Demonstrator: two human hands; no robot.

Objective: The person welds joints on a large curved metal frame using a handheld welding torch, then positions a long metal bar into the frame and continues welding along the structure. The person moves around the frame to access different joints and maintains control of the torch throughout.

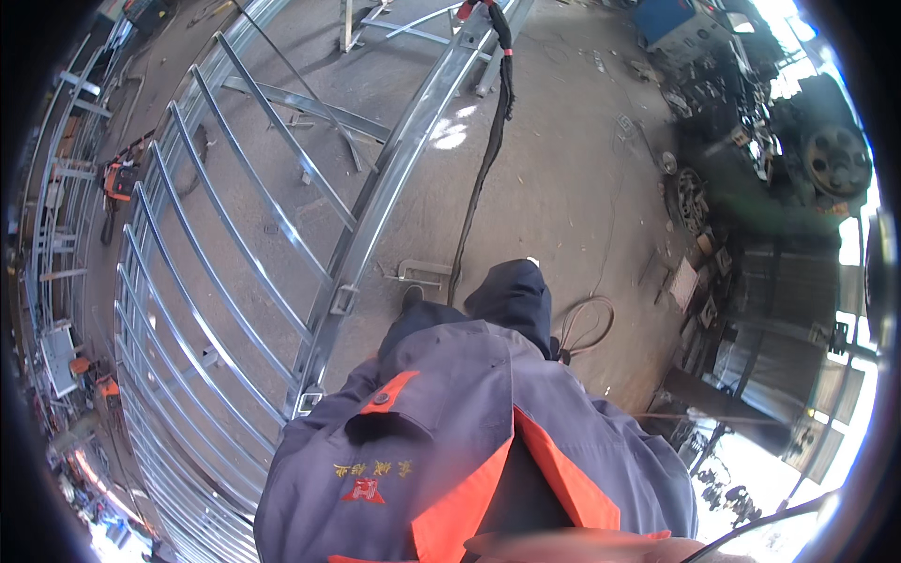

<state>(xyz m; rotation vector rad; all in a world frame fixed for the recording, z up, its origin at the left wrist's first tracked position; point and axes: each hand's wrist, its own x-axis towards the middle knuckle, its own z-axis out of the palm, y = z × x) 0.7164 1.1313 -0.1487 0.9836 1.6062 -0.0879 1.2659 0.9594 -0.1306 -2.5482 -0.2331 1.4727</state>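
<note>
Neither of my hands is in view. Both arms hang back beside my grey jacket (469, 375) with orange trim, and the sleeves leave the picture without the hands showing. At my left stands a long shiny metal frame (375, 220) with many parallel bars (249, 235) running off it. A dark cable (486, 164) with a red band hangs from the far end of the frame down to the floor near my legs (511, 296). A C-shaped clamp (424, 272) lies on the floor just ahead of my feet.
A looped brown cable (589, 324) lies to the right of my legs. An orange tool (119, 178) sits beyond the bars at left. Dark machinery with a round wheel (835, 161) lines the right side, and a blue box-shaped machine (671, 23) stands at the far right.
</note>
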